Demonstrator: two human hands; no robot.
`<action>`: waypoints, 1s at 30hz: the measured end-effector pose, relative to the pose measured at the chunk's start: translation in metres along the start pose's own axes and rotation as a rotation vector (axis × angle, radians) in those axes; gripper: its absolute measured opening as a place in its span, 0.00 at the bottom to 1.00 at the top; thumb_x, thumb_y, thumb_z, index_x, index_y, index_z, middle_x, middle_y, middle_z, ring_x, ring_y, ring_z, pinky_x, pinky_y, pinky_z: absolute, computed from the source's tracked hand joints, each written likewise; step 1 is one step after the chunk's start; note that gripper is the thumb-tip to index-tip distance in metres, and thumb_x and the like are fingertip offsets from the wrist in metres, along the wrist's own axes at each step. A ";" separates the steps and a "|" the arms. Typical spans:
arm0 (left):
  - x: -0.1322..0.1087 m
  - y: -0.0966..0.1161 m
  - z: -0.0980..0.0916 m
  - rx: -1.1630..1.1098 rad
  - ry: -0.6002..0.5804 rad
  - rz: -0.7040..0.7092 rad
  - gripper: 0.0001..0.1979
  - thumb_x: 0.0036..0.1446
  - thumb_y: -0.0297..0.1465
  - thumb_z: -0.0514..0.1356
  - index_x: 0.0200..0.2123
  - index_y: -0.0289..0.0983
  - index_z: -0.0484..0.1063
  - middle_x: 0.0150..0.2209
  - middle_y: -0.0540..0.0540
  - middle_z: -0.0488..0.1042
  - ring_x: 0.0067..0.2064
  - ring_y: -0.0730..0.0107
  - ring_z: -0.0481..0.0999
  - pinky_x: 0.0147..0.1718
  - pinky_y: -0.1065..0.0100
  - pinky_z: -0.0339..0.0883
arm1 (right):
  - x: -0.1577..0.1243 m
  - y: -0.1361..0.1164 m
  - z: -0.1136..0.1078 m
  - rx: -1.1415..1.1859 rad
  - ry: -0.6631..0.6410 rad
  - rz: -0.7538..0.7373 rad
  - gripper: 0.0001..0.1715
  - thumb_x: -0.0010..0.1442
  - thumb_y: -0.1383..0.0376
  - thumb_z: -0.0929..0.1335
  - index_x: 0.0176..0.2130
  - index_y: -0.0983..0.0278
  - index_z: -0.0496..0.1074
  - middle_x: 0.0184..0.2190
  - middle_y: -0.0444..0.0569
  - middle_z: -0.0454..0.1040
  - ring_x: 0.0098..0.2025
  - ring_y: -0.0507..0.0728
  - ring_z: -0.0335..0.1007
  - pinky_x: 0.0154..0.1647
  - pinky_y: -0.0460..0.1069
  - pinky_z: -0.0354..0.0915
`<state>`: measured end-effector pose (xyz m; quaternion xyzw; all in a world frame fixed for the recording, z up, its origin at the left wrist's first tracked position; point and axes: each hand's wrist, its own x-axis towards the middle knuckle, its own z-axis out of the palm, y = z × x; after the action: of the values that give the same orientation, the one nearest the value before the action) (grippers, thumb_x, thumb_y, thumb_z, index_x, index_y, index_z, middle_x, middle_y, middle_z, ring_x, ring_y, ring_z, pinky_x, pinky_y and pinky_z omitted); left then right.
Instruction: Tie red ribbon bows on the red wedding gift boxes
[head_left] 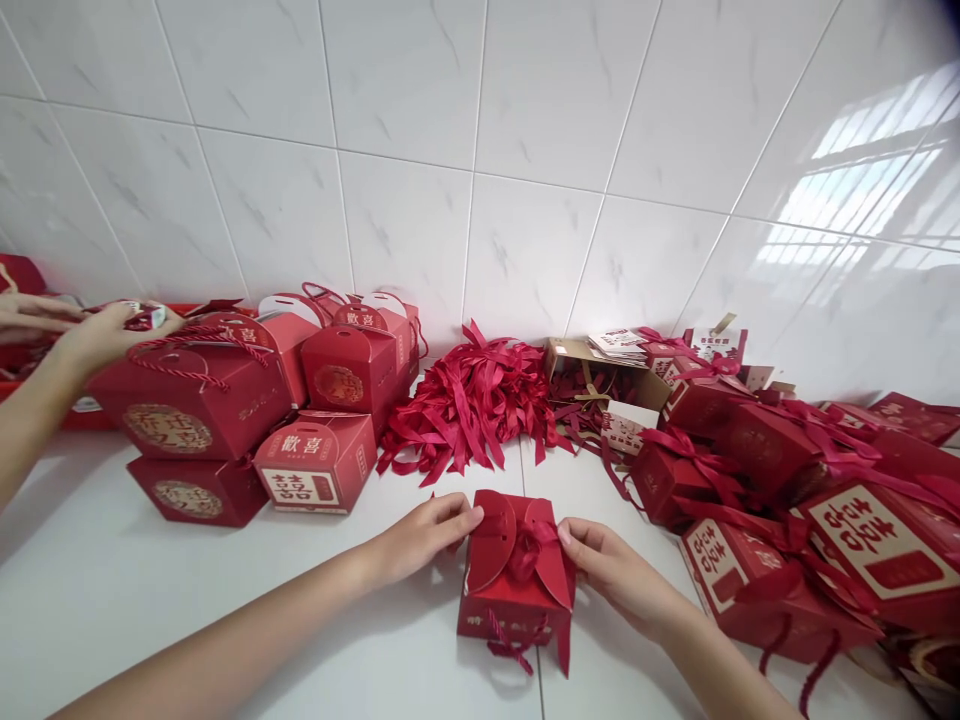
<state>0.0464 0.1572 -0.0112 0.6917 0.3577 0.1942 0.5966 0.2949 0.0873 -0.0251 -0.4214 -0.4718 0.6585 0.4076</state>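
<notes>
A red gift box (pixel 487 600) stands on the white table at the front middle, its rounded top flaps folded over each other. On top lies a red ribbon bow (pixel 529 550), and a twisted cord handle (pixel 510 650) hangs down the near side. My left hand (pixel 431 535) is at the box's upper left, thumb and fingers pinched at its edge. On the right, my right hand (pixel 607 565) pinches the ribbon beside the bow. One ribbon tail hangs below the box's right side.
Stacked red boxes (pixel 202 400) stand at the left, near another person's hands (pixel 97 330). A heap of red ribbons (pixel 480 400) lies by the tiled wall (pixel 405 230). Beside it is an open carton (pixel 645 385) with tags. Ribboned boxes (pixel 787 590) crowd the right.
</notes>
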 end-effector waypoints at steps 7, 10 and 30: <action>0.001 -0.005 -0.023 -0.208 -0.225 -0.070 0.21 0.51 0.43 0.62 0.18 0.35 0.60 0.17 0.54 0.60 0.19 0.78 0.58 0.20 0.71 0.48 | -0.003 0.003 -0.014 0.550 -0.056 -0.059 0.22 0.43 0.66 0.72 0.20 0.63 0.53 0.19 0.38 0.58 0.20 0.47 0.56 0.25 0.43 0.56; 0.003 -0.007 -0.036 -0.295 -0.216 -0.104 0.22 0.49 0.40 0.65 0.18 0.36 0.56 0.15 0.58 0.52 0.17 0.82 0.49 0.18 0.72 0.39 | -0.003 0.002 -0.025 0.619 -0.015 -0.094 0.24 0.42 0.71 0.71 0.21 0.63 0.49 0.18 0.34 0.50 0.15 0.43 0.38 0.17 0.41 0.46; 0.006 -0.008 -0.038 0.310 -0.160 -0.072 0.28 0.49 0.51 0.59 0.16 0.37 0.49 0.16 0.58 0.46 0.20 0.80 0.45 0.19 0.71 0.40 | 0.009 0.021 -0.029 -0.982 0.475 -0.052 0.11 0.59 0.57 0.60 0.28 0.59 0.55 0.14 0.35 0.54 0.18 0.51 0.48 0.22 0.45 0.45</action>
<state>0.0226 0.1878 -0.0116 0.7753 0.3594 0.0594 0.5160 0.3167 0.0993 -0.0526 -0.6877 -0.6290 0.2369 0.2744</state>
